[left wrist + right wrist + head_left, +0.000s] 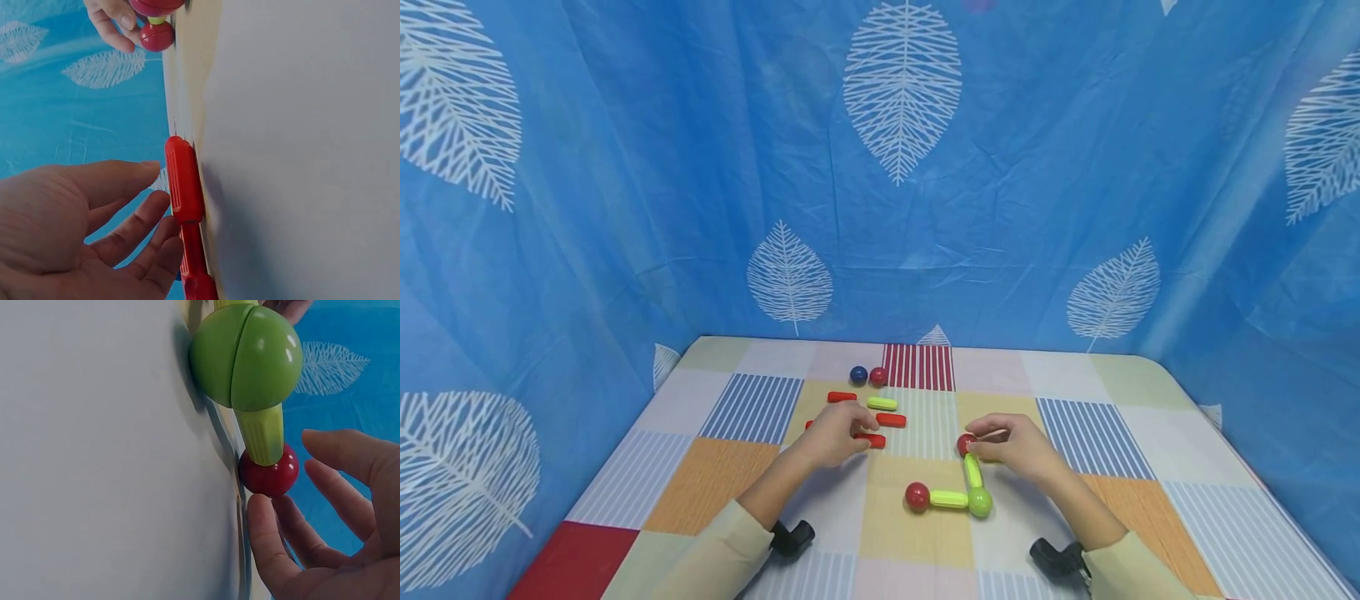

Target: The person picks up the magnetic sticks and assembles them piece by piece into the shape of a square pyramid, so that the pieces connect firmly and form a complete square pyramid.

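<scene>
Lying crosswise, the nearest red stick [875, 441] sits just right of your left hand [832, 435], its fingers parted, gripping nothing.

From the head, farthest off: facing forward and down over tabletop [917, 533] to blue curtain [1022, 208]. From each wrist, close and low: rolled sideways, facing along tabletop toward blue curtain. Shared by head and left wrist: red rods [184, 181]; by head and right wrist: green ball [247, 356].
</scene>
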`<state>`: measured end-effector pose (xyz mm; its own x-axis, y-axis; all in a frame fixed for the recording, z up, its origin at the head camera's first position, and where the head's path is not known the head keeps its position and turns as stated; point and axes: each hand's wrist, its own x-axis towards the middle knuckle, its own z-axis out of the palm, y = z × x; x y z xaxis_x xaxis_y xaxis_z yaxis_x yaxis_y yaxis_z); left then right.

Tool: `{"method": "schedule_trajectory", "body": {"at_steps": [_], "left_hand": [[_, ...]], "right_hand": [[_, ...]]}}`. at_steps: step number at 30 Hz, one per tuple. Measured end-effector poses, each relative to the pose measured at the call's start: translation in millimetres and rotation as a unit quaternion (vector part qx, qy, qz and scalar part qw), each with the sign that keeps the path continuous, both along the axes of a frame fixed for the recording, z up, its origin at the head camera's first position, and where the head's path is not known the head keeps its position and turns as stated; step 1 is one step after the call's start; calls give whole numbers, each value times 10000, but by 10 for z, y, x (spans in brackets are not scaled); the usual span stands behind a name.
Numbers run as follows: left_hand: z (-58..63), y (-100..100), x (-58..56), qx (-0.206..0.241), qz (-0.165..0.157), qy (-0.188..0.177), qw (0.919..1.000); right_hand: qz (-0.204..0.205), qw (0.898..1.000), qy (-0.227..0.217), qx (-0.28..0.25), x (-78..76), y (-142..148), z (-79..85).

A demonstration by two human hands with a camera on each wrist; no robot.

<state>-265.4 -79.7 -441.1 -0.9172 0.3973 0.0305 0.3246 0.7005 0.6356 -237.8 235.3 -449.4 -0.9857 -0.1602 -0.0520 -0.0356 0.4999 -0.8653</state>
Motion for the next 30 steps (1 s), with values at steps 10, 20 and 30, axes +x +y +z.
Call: {"method": "schedule_trajectory", "body": {"at_steps": [10,20,30], "left_hand": [[-54,5,-41,-23,-66,-253,9997],[-75,32,-61,-121,-81,-349,9993],[-116,56,-130,-164,-256,-413,9987]], "right_hand": [[46,9998,-156,153,-63,-15,-23],[168,9994,-291,35,-96,-2,-39],[178,9992,-334,148,-104,4,-42]]}}
